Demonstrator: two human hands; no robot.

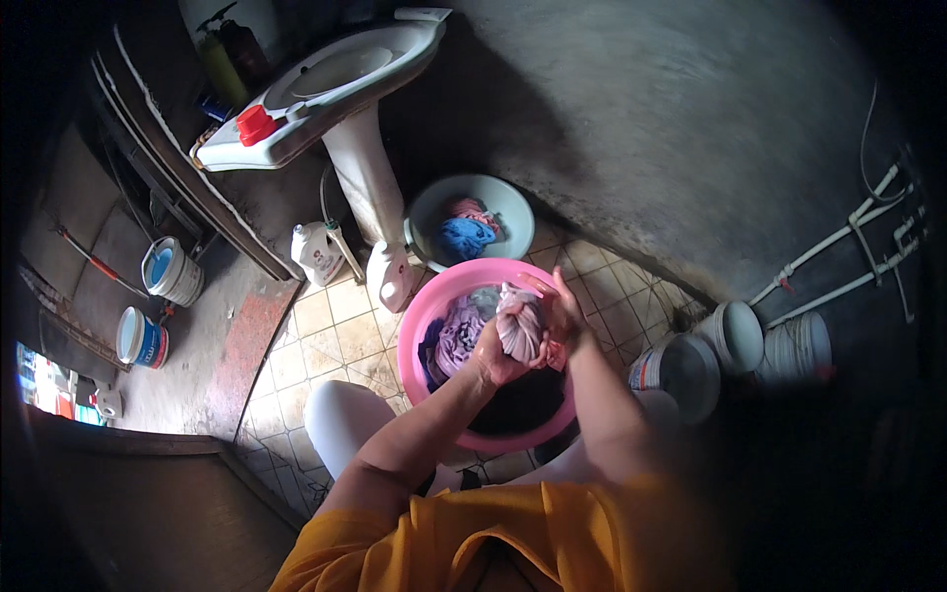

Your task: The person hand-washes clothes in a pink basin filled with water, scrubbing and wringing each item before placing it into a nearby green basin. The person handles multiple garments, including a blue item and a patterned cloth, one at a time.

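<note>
A bunched, twisted pale pink cloth (520, 329) is held up over a pink plastic basin (414, 333) on the tiled floor. My left hand (497, 357) cups its lower left side. At its right side my right hand (564, 314) grips the cloth, with some fingers raised. Below, inside the basin, a wet lilac garment (456, 342) lies to the left. Dark fabric or dark water (518, 407) fills the near part; I cannot tell which.
Behind stands a grey-green basin (518, 214) holding blue cloth (467, 235) and pink cloth (473, 211). Two white jugs (318, 255) (388, 277) stand near the pedestal sink (362, 163). Several buckets (732, 337) line the right wall by white pipes (836, 240).
</note>
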